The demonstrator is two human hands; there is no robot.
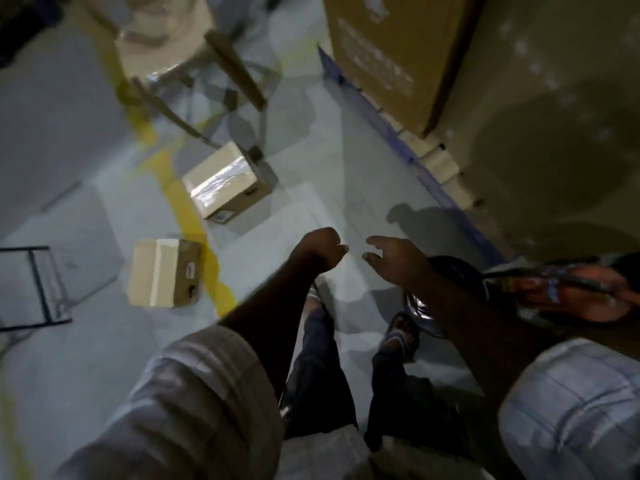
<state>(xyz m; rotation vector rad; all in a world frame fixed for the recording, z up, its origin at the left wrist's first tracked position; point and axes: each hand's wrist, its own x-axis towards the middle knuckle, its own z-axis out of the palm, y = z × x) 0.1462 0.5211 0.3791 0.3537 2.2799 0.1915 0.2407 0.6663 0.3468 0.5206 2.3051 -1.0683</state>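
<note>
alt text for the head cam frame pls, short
Looking down, a person's left hand is curled in a fist and the right hand open, both empty, above a grey floor. Two small cardboard boxes lie to the left by a yellow line: a taped box and a nearer box; large cartons stand on the right.

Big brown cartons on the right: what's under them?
The cartons stand on a low blue-edged base with pale blocks showing. The base's top is covered by the cartons.

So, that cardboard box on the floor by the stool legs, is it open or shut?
Shut. The cardboard box has its top flaps lying flat, and a strip of shiny clear tape runs across them.
</note>
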